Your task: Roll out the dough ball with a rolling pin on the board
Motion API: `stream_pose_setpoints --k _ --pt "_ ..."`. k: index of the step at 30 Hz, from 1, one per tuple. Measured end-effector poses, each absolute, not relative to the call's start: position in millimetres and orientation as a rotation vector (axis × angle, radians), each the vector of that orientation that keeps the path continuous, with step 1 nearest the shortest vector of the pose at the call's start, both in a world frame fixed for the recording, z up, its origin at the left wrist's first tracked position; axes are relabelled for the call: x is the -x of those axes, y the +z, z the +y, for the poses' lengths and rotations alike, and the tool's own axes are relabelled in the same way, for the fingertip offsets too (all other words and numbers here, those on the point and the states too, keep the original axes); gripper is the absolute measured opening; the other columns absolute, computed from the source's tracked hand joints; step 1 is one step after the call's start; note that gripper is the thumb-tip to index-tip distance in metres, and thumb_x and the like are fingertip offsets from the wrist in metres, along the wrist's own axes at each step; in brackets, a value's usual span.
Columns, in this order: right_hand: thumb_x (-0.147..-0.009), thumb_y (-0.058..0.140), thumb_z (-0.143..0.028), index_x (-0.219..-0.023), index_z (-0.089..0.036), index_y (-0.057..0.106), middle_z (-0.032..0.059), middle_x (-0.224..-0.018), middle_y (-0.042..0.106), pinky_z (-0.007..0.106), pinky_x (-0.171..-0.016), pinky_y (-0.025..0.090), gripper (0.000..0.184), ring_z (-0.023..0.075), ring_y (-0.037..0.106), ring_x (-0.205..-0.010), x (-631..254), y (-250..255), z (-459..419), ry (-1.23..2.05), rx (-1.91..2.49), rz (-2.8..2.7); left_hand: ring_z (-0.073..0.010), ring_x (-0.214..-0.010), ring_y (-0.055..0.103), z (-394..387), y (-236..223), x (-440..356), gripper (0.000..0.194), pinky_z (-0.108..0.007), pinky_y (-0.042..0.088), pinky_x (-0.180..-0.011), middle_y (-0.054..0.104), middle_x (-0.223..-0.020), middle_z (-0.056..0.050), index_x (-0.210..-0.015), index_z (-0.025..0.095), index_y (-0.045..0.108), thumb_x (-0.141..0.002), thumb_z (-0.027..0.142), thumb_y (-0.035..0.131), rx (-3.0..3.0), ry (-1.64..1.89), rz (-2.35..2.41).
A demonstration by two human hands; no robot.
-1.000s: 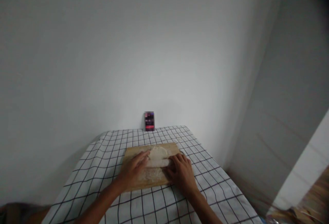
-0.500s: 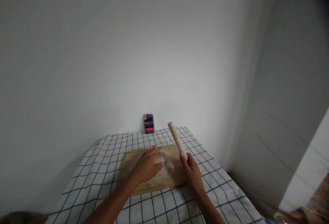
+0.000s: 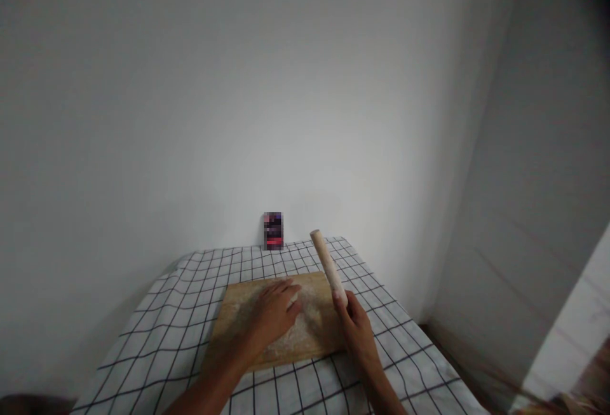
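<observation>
A floured wooden cutting board lies on a table under a white cloth with a black grid. My left hand lies flat on the board, pressing on pale dough that is mostly hidden beneath it. My right hand at the board's right edge grips one end of a wooden rolling pin. The pin is lifted off the board and points up and away toward the wall.
A small dark card with a red band stands against the white wall at the table's far edge. A second wall closes in on the right, with floor visible below the table's right edge.
Both hands were rolling the pin over the dough. My right hand has since lifted the pin upright, and my left hand has moved onto the dough.
</observation>
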State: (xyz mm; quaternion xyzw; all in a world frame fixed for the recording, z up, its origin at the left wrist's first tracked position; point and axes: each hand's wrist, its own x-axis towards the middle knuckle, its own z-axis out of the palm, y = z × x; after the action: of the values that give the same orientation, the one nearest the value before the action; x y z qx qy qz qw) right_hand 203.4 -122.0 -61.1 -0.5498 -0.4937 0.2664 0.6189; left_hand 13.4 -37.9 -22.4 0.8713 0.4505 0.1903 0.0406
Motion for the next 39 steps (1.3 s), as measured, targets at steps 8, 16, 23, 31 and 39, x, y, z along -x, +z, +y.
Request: stream_pose_setpoints --k 8,16,23,31,39 --pt "-0.093 0.048 -0.068 -0.090 -0.020 0.064 0.0003 -0.077 0.061 0.027 -0.062 0.045 0.050 0.0188 0.056 -0.072 -202.0 -65.4 -107.4 0.581 1.237 -1.114 -0.0288 -0.139 0.023 -15.2 -17.8 8.2 0.048 -0.058 0.019 -0.114 0.041 -0.146 0.009 -0.125 0.052 0.041 -0.078 0.056 0.050 -2.771 0.461 0.995" --pt "-0.083 0.056 -0.075 -0.090 -0.022 0.068 0.0022 -0.072 0.064 0.030 -0.057 0.046 0.055 0.0234 0.059 -0.071 -224.1 -81.7 -116.9 0.610 1.343 -1.100 -0.0277 -0.123 0.049 -36.9 -34.0 -25.9 0.036 -0.044 0.039 -0.106 0.061 -0.129 -0.007 -0.115 0.035 0.059 -0.081 0.045 0.049 -2.671 0.765 1.406" --pt "-0.084 0.055 -0.074 -0.087 -0.021 0.066 0.0008 -0.068 0.058 0.029 -0.055 0.044 0.054 0.0206 0.054 -0.065 -218.5 -75.5 -118.5 0.580 1.331 -1.102 -0.0312 -0.122 0.048 -40.5 -37.7 -29.7 0.038 -0.051 0.040 -0.103 0.059 -0.131 -0.008 -0.116 0.030 0.057 -0.081 0.044 0.048 -2.625 0.801 1.528" --pt "-0.092 0.052 -0.067 -0.089 -0.021 0.063 0.0001 -0.074 0.058 0.028 -0.059 0.041 0.047 0.0193 0.053 -0.069 -207.1 -65.7 -120.7 0.579 1.357 -1.134 -0.0307 -0.127 0.044 -30.7 -38.3 -20.6 0.037 -0.051 0.038 -0.106 0.059 -0.132 -0.006 -0.115 0.032 0.056 -0.080 0.043 0.054 -2.566 0.896 1.379" --pt "-0.091 0.050 -0.070 -0.085 -0.020 0.062 -0.0011 -0.068 0.054 0.027 -0.056 0.036 0.051 0.0176 0.048 -0.064 -206.6 -60.3 -123.0 0.497 1.388 -1.200 -0.0222 -0.123 0.046 -47.8 10.0 13.1 0.029 -0.044 0.037 -0.108 0.061 -0.125 -0.003 -0.114 0.027 0.054 -0.085 0.023 0.047 -2.440 1.460 1.233"
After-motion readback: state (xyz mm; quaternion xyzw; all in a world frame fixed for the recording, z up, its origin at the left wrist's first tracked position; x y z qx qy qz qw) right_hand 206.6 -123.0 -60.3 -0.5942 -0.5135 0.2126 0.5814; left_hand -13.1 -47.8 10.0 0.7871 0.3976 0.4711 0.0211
